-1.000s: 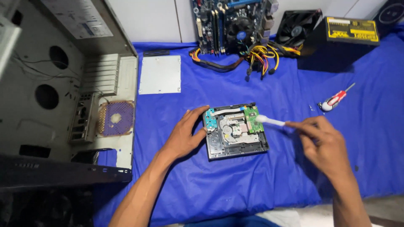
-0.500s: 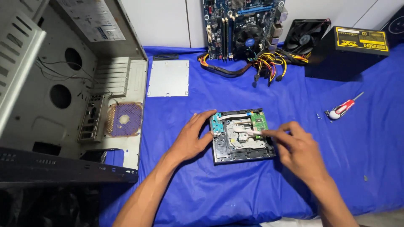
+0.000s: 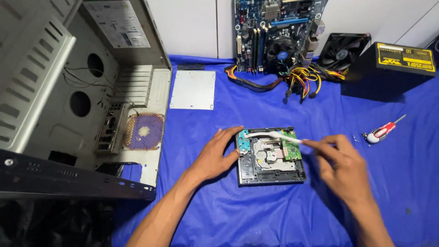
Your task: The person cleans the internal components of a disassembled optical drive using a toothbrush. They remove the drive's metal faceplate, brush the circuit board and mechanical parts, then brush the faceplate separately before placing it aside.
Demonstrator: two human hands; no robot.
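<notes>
a: where is the drive?

b: opened optical drive lies flat on the blue cloth, cover off, green board at its right edge. left hand rests spread against its left side, fingers touching the edge, gripping nothing.

a: right hand?

b: right hand sits just right of the drive, fingers pinched narrow on a white brush; the brush runs leftward over the top edge of the drive. hand is blurred.

a: surroundings?

b: open computer case at left, grey metal plate above the drive, motherboard propped on the wall, black power supply at right, red-handled screwdriver near the right hand.
</notes>
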